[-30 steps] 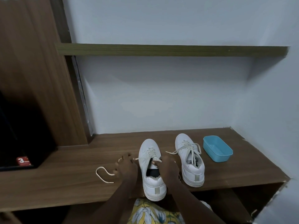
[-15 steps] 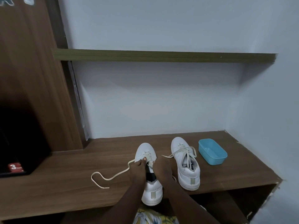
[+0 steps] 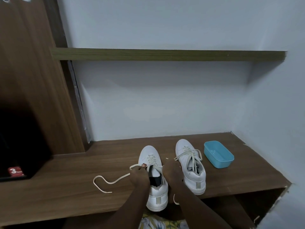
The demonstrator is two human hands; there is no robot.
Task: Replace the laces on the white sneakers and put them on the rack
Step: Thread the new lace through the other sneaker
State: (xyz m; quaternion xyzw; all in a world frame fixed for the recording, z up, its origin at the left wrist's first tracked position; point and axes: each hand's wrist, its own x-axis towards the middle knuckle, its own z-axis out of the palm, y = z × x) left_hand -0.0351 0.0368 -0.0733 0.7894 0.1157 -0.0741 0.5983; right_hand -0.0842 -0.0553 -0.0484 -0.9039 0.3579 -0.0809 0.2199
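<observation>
Since a second ago the left grip (image 3: 139, 175) has come in from the counter (image 3: 66, 187) beside the shoe to the upper eyelets of the left sneaker (image 3: 156, 194). It now pinches the lace (image 3: 112, 180) there. The lace's free tail, a small loop a second ago, now trails farther out toward the counter's left end, ending near the front edge. I read that as one more eyelet pulled through, with lacing on this shoe about half done.

The right grip (image 3: 172, 171) stays at the other side of the tongue, fingers curled. A strand runs into it, so it looks clenched on the lace's other half, though the fingertips are hidden. A short end curls below that wrist at the front edge.

Count:
- **Sneakers:** two, both on the counter toes to the wall. The left one has its heel just over the front edge. The right sneaker (image 3: 196, 177) is just beside it, laced but untied.
- **Tub:** one blue tub (image 3: 218, 154), near the right sneaker toward the counter's right end.
- **Shelf:** one shelf (image 3: 165, 54), on the wall above.
- **Grips:** two, both on the left sneaker.

Neither shoe is racked yet.
</observation>
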